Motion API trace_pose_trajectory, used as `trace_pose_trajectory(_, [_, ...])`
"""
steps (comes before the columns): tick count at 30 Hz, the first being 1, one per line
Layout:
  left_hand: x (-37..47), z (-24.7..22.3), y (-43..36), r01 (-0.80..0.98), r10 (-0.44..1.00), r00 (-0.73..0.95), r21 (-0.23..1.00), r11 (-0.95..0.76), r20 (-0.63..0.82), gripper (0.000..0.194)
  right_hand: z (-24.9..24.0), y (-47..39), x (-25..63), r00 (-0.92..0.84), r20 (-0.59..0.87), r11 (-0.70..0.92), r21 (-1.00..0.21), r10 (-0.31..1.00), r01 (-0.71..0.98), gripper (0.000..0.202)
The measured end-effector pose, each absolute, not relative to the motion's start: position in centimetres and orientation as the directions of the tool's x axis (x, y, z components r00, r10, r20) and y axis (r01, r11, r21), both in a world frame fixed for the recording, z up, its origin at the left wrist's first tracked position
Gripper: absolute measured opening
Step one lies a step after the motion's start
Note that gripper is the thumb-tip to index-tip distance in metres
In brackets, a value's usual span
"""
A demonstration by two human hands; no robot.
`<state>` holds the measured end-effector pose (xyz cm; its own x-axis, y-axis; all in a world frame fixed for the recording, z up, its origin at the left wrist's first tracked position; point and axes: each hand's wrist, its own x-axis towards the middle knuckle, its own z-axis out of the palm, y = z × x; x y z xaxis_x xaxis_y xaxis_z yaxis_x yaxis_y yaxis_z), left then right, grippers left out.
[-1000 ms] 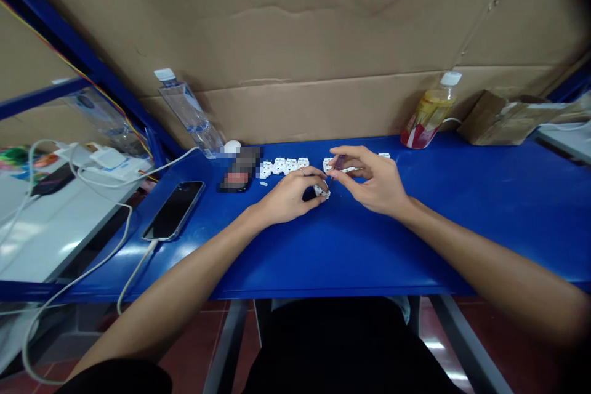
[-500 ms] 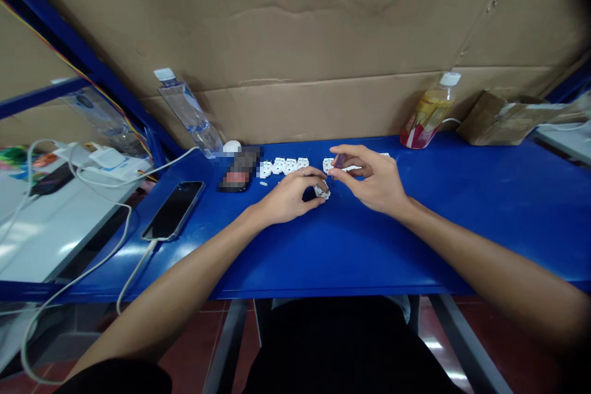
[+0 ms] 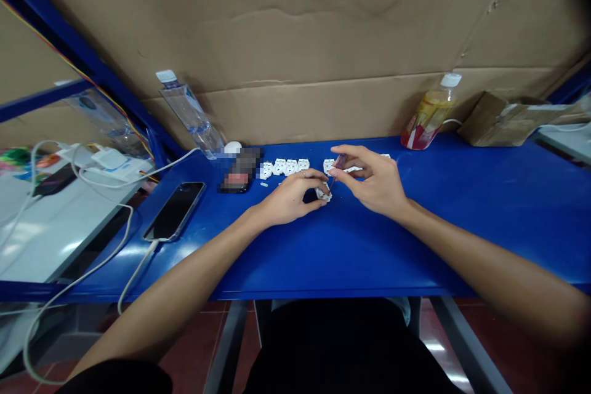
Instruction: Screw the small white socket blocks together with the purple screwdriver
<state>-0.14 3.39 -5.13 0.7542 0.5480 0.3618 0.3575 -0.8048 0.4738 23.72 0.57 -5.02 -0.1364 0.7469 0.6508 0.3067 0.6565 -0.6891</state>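
On the blue table (image 3: 351, 258), my left hand (image 3: 295, 197) grips a small white plastic part (image 3: 324, 192) between thumb and fingers. Closed round the purple handle of a small screwdriver (image 3: 340, 162), my right hand (image 3: 376, 178) is just right of the left one. The tool's thin shaft points down at the white part. Several similar white parts (image 3: 291, 167) stand in a row behind my left hand, and another white part (image 3: 328, 165) is behind the screwdriver. More white pieces are partly hidden by my right hand.
A phone (image 3: 174, 212) with a cable and a dark, pixelated object (image 3: 240, 171) lie at left. A clear bottle (image 3: 194, 117) leans on the cardboard wall. At right are a drink bottle (image 3: 427, 114) and a cardboard box (image 3: 494, 120).
Both hands keep nearly the same pose and grip. The view has shifted very slightly.
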Motion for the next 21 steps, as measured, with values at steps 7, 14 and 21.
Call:
trace_pose_trajectory(7, [-0.1, -5.6, 3.6, 0.361, 0.559, 0.741, 0.482, -0.798, 0.372, 0.012, -4.4, 0.1, 23.2, -0.134, 0.718, 0.704, -0.597, 0.683, 0.385, 0.044])
trace_pose_trajectory(14, [0.4, -5.7, 3.3, 0.368, 0.574, 0.734, 0.498, -0.785, 0.363, 0.008, -4.9, 0.2, 23.0, -0.104, 0.660, 0.645, -0.670, 0.744, 0.366, 0.037])
trace_pose_trajectory(21, [0.3, -5.6, 3.3, 0.339, 0.561, 0.747, 0.521, -0.783, 0.357, 0.011, -4.7, 0.8, 24.0, -0.391, 0.572, 0.665, -0.730, 0.721, 0.159, 0.046])
